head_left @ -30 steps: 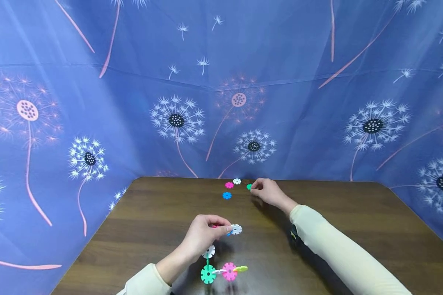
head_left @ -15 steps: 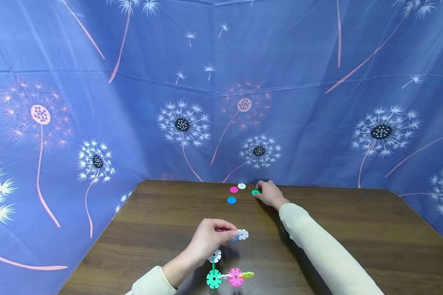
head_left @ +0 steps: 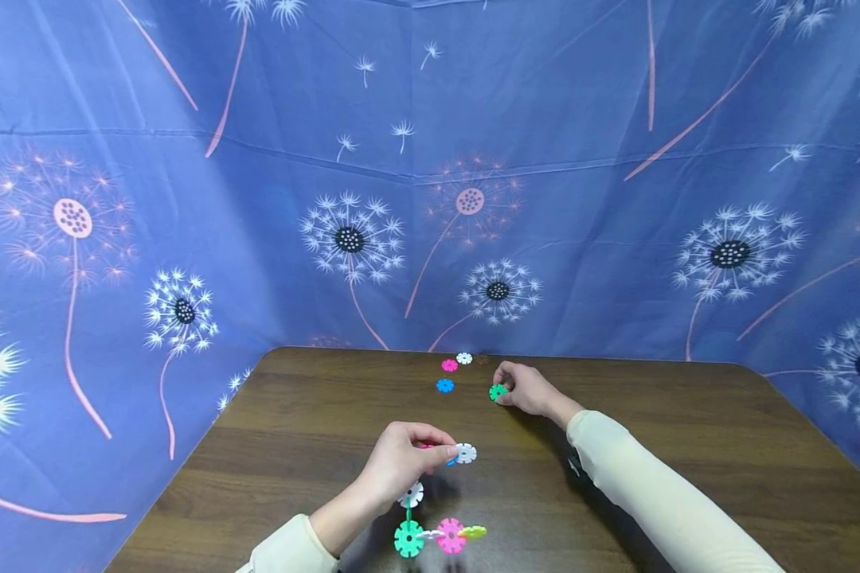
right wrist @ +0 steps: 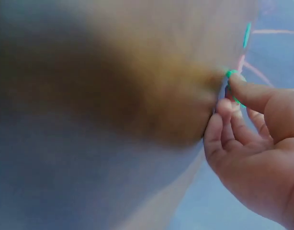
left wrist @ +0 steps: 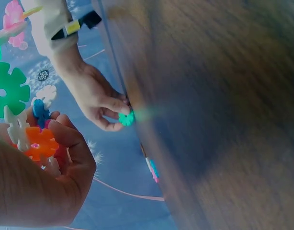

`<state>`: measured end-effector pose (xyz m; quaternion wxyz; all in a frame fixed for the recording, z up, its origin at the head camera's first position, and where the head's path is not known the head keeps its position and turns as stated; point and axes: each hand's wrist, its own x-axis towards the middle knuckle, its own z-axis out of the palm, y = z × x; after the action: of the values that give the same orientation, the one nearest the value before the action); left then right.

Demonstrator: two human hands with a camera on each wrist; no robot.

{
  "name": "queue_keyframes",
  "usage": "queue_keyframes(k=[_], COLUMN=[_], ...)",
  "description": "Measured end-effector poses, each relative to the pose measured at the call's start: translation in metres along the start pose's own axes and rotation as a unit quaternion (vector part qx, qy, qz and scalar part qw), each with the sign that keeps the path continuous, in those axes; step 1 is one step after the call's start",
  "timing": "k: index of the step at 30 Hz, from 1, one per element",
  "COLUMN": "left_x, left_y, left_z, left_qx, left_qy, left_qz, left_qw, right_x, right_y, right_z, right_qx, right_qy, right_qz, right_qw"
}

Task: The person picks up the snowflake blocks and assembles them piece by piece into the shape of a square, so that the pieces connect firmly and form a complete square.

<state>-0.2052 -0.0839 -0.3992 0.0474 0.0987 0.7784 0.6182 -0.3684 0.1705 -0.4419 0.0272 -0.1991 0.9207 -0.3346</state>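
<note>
My left hand [head_left: 394, 461] grips a chain of notched plastic snowflake discs over the middle of the table. From it hang a white disc [head_left: 412, 495], a green disc [head_left: 408, 539], a pink disc [head_left: 451, 535] and a yellow one [head_left: 473, 532] seen nearly edge-on. Another white disc [head_left: 466, 453] pokes out past the fingertips. An orange disc [left wrist: 40, 143] and a blue disc [left wrist: 40, 112] show at the palm in the left wrist view; the fingers partly hide the chain. Farther back, my right hand [head_left: 533, 390] pinches a single green disc [head_left: 498, 392] between thumb and fingers.
Toward the far edge of the wooden table [head_left: 315, 414] lie a loose blue disc [head_left: 445, 385], a pink disc [head_left: 449, 365], a white disc [head_left: 464, 358] and a dark brown disc [head_left: 482, 360]. A blue dandelion-print cloth [head_left: 588, 239] hangs right behind the table.
My right hand has taken the green disc from near the far edge and drawn it toward me, its face now turned to the head camera. The left hand holds its chain in about the same place.
</note>
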Motion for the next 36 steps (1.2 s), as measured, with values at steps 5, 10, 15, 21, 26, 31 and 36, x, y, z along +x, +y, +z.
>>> queue_keyframes(k=[5,10,15,21,26,31,36], left_x=[0.0,0.0,-0.001,-0.004,-0.005,-0.006,-0.006], left_y=[0.0,0.001,0.004,0.006,0.008,0.009,0.01], left_z=[0.0,0.0,0.001,0.004,0.005,0.007,0.008], left_qx=[-0.001,0.009,0.02,0.025,0.027,0.033,0.04], left_qy=[-0.003,-0.003,-0.003,-0.009,-0.004,0.0,0.003], left_qz=[0.001,0.008,0.018,0.027,0.028,0.031,0.036], left_qw=[1.0,0.9999,0.9996,0.9993,0.9992,0.999,0.9985], right_x=[-0.036,-0.079,-0.109,-0.128,-0.13,-0.131,-0.132], right_y=[-0.013,-0.032,-0.054,-0.069,-0.077,-0.08,-0.08], right_z=[0.004,0.006,0.002,-0.001,-0.001,0.002,0.003], right_qx=[0.124,0.257,0.364,0.423,0.435,0.445,0.452], right_qy=[-0.028,-0.094,-0.123,-0.119,-0.121,-0.112,-0.11], right_qz=[-0.029,-0.012,0.01,0.014,0.006,0.017,0.027], right_qw=[0.9914,0.9617,0.9234,0.8984,0.8921,0.8884,0.885])
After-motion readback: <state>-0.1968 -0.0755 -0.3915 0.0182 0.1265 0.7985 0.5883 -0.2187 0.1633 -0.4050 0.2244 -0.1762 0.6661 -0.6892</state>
